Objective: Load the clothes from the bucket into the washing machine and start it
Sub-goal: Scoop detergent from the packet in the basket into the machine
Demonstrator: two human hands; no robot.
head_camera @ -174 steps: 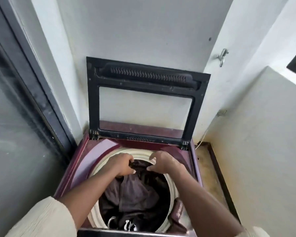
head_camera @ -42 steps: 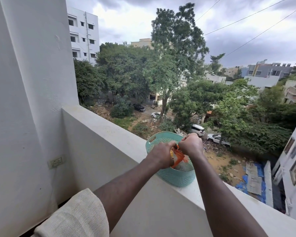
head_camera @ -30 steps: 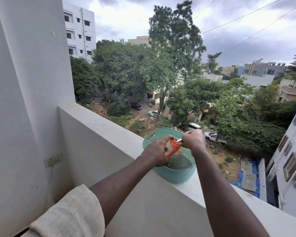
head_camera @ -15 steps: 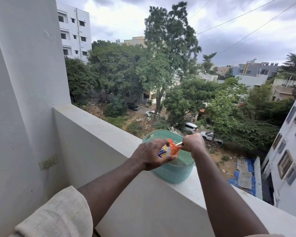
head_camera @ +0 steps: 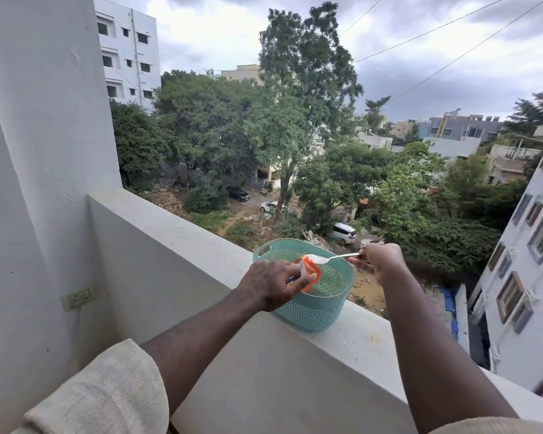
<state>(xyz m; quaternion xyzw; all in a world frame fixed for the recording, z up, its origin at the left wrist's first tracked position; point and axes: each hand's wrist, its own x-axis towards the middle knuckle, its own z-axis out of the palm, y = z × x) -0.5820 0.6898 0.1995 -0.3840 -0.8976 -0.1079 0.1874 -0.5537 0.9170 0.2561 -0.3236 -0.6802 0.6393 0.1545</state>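
Seemingly measuring out detergent ahead of starting the wash; no washing machine or clothes in view. Left grip (head_camera: 271, 285) pinched on an orange packet (head_camera: 309, 270), held over the teal basket (head_camera: 314, 311) on the balcony ledge (head_camera: 201, 236). Right grip (head_camera: 378, 261) clamped on a spoon (head_camera: 333, 257), lying near level, long axis left-right, heaped bowl toward the packet's mouth, handle rightward. Next, probably: carry level to the machine, spilling nothing.
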